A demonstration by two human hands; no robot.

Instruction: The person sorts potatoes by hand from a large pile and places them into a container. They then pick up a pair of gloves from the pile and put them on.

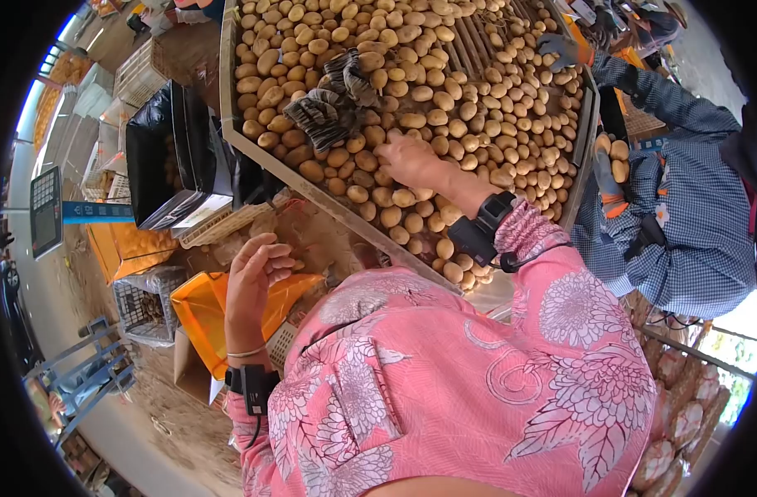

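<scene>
Many potatoes (445, 103) lie on a large wooden-edged sorting table (312, 192). My right hand (413, 162) reaches over its near side, touching the potatoes; its fingers point down among them and the fingertips are partly hidden. Just beyond that hand, dark striped gloves (320, 116) rest on the potatoes. My left hand (258, 267) is raised off the table's near left side, fingers loosely bent and apart, with nothing seen in it. It is above an orange bag (203, 308).
A co-worker in a checked garment (701, 215) stands at the right, one gloved hand (565, 51) over the table, the other holding potatoes (619, 159). On the left are a black-lined container (159, 145), a scale display (45, 211), crates (142, 74) and a lined basket (150, 306).
</scene>
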